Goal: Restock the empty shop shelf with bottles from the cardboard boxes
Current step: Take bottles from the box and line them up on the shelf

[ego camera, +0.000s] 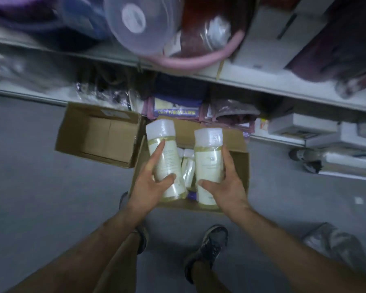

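The left hand (151,180) gripped the left bottle (164,153), thumb across the lower front and fingers curled up the far side, one fingertip reaching the gold band under the white cap. The right hand (224,180) held the right bottle (209,157) the same way, thumb low on the front and fingers wrapped round its right side. Both bottles were cream-coloured, caps pointing away from the person, and were held side by side just above the open cardboard box (240,166) on the floor (30,187). More bottles (187,166) of the same kind lay inside that box, showing between the two held ones. A second cardboard box (99,134), with nothing visible inside, sat just beside it to the left. Beyond the boxes ran a white shelf (262,81) loaded with blurred packaged goods, a clear plastic bowl (135,24) and a pink ring (199,58). The person's shoes (209,250) stood near the open box.
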`<action>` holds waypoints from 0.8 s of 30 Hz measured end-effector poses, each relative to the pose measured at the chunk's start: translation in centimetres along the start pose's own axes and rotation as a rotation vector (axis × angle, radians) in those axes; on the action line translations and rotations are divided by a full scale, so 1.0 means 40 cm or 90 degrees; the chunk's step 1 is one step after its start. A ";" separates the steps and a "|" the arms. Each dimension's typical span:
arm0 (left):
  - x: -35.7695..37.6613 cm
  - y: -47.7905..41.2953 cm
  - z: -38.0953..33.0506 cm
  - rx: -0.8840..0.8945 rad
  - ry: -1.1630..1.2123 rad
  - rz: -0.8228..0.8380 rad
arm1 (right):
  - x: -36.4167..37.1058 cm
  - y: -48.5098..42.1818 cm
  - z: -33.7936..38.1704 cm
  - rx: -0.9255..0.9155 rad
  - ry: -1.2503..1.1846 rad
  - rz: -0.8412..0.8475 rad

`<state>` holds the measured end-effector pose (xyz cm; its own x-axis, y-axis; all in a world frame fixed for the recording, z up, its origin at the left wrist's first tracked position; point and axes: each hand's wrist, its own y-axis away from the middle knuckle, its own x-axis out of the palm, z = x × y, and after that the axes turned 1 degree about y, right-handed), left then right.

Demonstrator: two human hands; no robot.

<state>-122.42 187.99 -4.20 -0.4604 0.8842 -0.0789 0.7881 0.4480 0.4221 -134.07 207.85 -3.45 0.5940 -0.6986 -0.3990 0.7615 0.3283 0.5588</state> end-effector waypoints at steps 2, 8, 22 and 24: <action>-0.036 0.063 -0.136 0.038 0.002 -0.040 | -0.032 0.058 0.133 -0.037 -0.021 0.010; -0.186 0.283 -0.540 0.135 0.085 -0.155 | -0.123 0.279 0.572 -0.214 -0.055 0.072; -0.710 0.667 -1.101 0.279 0.303 -0.356 | 0.079 0.668 1.366 -0.450 -0.053 0.217; -0.811 0.688 -1.153 0.283 0.321 -0.354 | 0.143 0.703 1.472 -0.468 -0.065 0.223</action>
<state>-104.64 165.56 51.62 -0.8686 0.4054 0.2850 0.4337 0.9001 0.0414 -124.51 175.66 52.77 0.8298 -0.5205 -0.2016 0.5324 0.8465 0.0059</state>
